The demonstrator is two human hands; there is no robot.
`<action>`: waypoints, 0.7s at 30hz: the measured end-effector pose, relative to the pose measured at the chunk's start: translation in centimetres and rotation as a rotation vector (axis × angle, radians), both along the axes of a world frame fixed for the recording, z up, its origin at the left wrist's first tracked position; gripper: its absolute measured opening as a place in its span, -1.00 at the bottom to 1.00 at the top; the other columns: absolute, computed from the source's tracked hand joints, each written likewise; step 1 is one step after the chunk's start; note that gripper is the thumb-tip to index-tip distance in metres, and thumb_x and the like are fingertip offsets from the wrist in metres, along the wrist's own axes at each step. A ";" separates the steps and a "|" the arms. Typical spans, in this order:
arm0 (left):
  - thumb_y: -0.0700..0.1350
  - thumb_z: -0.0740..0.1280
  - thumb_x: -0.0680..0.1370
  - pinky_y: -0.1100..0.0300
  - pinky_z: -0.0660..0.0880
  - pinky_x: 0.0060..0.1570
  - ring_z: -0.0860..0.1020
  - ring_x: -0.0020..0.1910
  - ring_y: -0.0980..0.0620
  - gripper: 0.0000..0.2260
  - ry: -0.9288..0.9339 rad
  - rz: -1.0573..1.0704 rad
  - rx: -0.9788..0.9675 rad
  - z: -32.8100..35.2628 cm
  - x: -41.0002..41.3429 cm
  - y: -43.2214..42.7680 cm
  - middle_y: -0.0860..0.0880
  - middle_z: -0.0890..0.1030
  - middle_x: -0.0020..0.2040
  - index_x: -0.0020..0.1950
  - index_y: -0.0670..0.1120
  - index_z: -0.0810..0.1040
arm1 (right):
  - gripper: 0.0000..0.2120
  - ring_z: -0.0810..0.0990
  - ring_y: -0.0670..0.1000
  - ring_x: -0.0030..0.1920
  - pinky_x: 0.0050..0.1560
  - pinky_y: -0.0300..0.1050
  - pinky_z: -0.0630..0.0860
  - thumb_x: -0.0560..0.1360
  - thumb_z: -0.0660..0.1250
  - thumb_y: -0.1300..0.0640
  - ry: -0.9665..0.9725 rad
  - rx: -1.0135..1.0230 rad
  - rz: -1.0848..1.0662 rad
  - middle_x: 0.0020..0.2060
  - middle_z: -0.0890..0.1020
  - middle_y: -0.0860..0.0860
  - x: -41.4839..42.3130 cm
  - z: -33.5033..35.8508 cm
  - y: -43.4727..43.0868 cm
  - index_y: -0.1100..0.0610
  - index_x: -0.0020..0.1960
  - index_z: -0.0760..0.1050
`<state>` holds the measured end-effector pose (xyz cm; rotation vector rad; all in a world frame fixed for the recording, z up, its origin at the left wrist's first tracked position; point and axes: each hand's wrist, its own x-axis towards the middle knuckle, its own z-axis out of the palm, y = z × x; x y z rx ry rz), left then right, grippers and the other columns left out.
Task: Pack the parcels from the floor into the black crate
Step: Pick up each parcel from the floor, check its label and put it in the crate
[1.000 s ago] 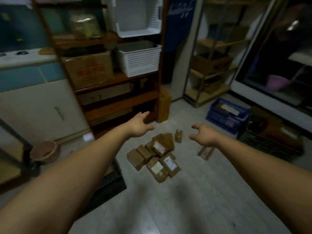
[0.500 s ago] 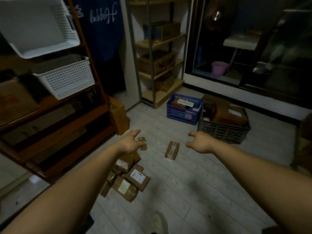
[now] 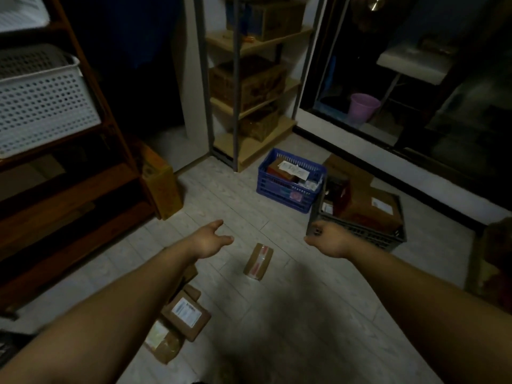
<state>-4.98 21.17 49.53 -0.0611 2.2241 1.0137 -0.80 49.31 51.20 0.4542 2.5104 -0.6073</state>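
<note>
The left hand (image 3: 211, 239) and right hand (image 3: 329, 241) hover empty with loose fingers either side of a mid-frame parcel (image 3: 258, 261), likely to carry it into the crate (image 3: 374, 239) at right.

The room is lying in dim, bluish-grey light. The pale floor (image 3: 304, 314) is catching most of it, and a broad, soft shadow is spreading across its near middle. The white basket (image 3: 41, 106) is standing out brightest, while the wooden shelf unit (image 3: 83, 195) and the glass door (image 3: 443, 120) are sinking into near black. The wide lens is tilting the uprights of the metal rack (image 3: 235, 106) and darkening the corners. Detail is coming out soft throughout, and the print on the labelled parcel (image 3: 186, 311) is blurring past reading.
</note>
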 end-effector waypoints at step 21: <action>0.03 0.31 0.55 0.02 0.20 0.40 0.20 0.48 -0.13 -0.37 -0.151 0.761 -0.011 -16.7 -10.8 11.0 -0.11 0.16 0.53 0.54 -0.02 0.10 | -0.42 0.34 0.12 0.39 0.30 -0.07 0.35 0.59 0.22 -0.05 -0.287 -0.027 0.604 0.48 0.25 0.12 -29.8 -17.2 7.2 0.07 0.52 0.12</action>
